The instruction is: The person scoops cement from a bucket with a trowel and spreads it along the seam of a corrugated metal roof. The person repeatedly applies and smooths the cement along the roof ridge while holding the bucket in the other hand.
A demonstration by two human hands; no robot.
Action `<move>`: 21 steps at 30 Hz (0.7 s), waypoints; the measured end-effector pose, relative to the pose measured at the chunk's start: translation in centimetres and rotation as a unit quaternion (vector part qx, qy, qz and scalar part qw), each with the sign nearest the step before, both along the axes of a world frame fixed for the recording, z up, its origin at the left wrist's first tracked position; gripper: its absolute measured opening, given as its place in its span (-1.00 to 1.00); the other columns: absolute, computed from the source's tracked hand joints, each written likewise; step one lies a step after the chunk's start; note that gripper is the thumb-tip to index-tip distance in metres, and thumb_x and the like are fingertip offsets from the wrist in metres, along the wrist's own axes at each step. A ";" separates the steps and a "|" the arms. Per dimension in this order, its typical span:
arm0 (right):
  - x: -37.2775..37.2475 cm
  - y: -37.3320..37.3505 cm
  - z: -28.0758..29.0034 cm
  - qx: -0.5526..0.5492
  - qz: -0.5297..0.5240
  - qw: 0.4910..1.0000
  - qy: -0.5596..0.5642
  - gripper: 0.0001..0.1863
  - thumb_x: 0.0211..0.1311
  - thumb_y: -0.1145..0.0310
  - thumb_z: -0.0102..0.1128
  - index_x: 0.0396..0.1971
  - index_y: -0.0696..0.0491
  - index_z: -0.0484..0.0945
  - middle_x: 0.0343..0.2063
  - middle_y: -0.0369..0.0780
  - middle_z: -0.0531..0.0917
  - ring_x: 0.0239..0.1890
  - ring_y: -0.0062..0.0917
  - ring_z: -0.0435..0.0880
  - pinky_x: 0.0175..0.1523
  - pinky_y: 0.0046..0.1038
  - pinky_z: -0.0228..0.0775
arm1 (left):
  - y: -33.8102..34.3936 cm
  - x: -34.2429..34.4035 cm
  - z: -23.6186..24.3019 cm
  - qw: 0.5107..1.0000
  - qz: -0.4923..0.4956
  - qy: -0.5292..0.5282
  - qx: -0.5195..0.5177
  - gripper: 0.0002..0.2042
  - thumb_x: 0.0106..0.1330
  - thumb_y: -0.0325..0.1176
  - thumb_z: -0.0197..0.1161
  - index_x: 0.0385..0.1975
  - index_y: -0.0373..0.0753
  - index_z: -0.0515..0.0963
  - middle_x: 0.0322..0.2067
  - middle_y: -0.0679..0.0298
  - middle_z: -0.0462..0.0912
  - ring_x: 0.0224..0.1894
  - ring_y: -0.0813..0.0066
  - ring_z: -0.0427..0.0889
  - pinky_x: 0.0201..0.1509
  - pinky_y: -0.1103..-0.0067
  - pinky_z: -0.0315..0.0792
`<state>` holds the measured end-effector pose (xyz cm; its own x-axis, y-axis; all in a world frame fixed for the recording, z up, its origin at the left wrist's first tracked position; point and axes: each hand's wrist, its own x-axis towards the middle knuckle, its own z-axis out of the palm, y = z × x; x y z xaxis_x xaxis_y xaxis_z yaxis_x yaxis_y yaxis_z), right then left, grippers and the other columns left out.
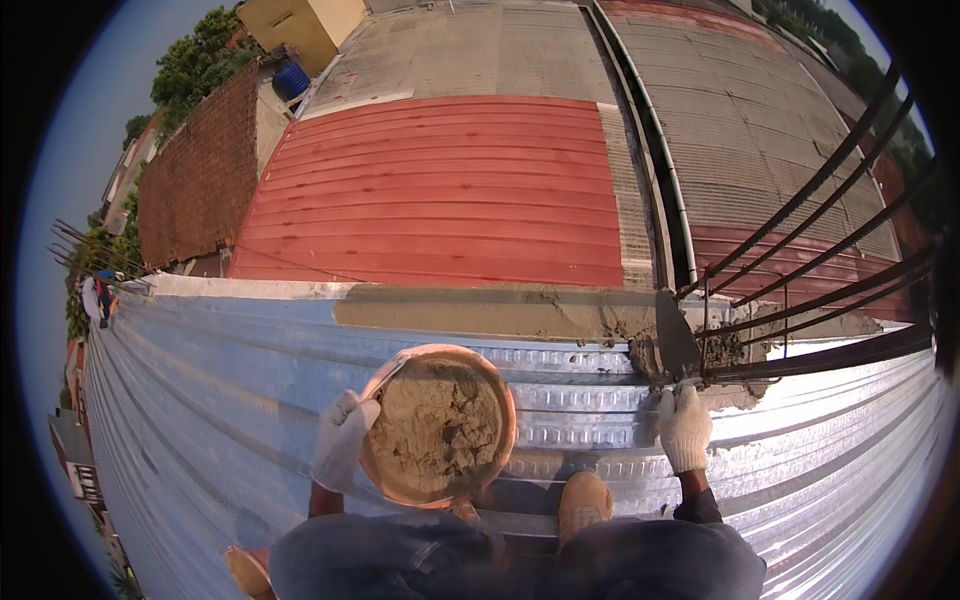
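My left hand, in a pale work glove, grips the left rim of an orange bucket. Grey wet mortar fills the bucket, lumpy on its right side. My gloved right hand is closed round the handle of a pointing trowel, its blade pointing away from me. The blade lies over rough mortar at the wall top, beside the rebar. Left of it, a smoothed band of mortar runs along the low wall.
Shiny corrugated metal sheeting lies under me, with my shoe on it. Dark rebar rods jut up at the right, close to my right hand. Beyond the wall spreads a red corrugated roof. Another orange container stands by my left leg.
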<state>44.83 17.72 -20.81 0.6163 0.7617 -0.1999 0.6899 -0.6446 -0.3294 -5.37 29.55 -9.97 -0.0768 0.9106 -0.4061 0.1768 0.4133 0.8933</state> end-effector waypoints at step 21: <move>1.4 -4.0 3.6 0.007 0.015 0.986 0.166 -0.64 0.57 0.10 0.23 -0.28 0.12 0.57 -0.55 -0.23 0.63 -0.52 -0.44 0.63 -0.33 -0.34 0.51 | -0.5 -0.5 -1.2 1.000 0.015 -0.009 0.011 -0.78 0.57 -0.24 0.37 -0.03 -0.25 0.65 -0.13 0.41 0.61 -0.08 0.61 0.52 0.06 0.56 0.44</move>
<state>46.23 13.67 -17.18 0.4955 0.7832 -0.3756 0.5620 -0.6187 -0.5490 -5.87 29.00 -11.19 -0.0961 0.9167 -0.3879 0.1486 0.3985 0.9050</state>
